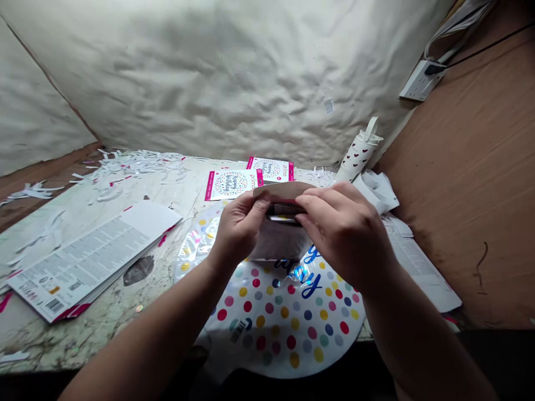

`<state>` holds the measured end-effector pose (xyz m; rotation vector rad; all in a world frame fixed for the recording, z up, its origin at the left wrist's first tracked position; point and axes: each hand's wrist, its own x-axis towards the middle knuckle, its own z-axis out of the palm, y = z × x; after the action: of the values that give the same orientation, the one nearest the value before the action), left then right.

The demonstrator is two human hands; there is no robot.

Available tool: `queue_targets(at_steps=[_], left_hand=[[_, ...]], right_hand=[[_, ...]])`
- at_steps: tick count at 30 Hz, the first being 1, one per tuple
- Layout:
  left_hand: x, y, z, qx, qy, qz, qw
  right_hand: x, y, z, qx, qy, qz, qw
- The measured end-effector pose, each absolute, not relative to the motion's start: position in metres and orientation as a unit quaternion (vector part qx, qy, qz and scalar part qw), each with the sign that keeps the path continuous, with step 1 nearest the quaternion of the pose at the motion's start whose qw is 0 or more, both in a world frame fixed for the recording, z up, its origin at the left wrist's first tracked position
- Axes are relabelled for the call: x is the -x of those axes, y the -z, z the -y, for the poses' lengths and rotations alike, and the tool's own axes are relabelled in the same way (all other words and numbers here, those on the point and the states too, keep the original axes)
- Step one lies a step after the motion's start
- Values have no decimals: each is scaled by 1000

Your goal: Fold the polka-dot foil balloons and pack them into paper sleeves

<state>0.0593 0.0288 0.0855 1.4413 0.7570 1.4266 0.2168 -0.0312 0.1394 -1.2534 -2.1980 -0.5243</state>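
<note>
Both hands hold a small shiny plastic packet (pixel 288 240) with a curved grey-brown top edge and a gap at its mouth. My left hand (pixel 242 223) is closed on its left side, thumb along the upper edge. My right hand (pixel 345 228) pinches the right end of that edge; its fingertips are partly hidden. What lies inside the packet is not clear. Below it a flat round foil balloon (pixel 276 323) with coloured dots and blue lettering is spread over the table's front. Just beyond are two pink-edged cards (pixel 230 185) printed with dotted circles.
A stack of printed cards (pixel 96 253) lies at the left. White paper strips (pixel 142 164) litter the back left of the worn table (pixel 137 312). A white tumbler with hearts (pixel 359 153), crumpled white paper (pixel 378 189) and white sheets (pixel 426 273) stand or lie at the right. A wall socket (pixel 420 81) is above.
</note>
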Motion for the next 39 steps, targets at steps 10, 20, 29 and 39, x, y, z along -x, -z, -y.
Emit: queue_targets(at_steps=[10,20,29,39], left_hand=[[-63,-91,-24,-584,-541,-289,532],[-63,-92,-20,-592,-521,-307,534],[-65,-86,-19,-616,-500,-327,514],[-43,-79,-12,-489,-618,-300,537]], right_hand=[[-221,-170,11,481,-39,861,162],[-222,-161,-5,476,-52,849,223],[-213,-157,-19,454,-126,880,58],[-247,-107,20,417,-326,668,523]])
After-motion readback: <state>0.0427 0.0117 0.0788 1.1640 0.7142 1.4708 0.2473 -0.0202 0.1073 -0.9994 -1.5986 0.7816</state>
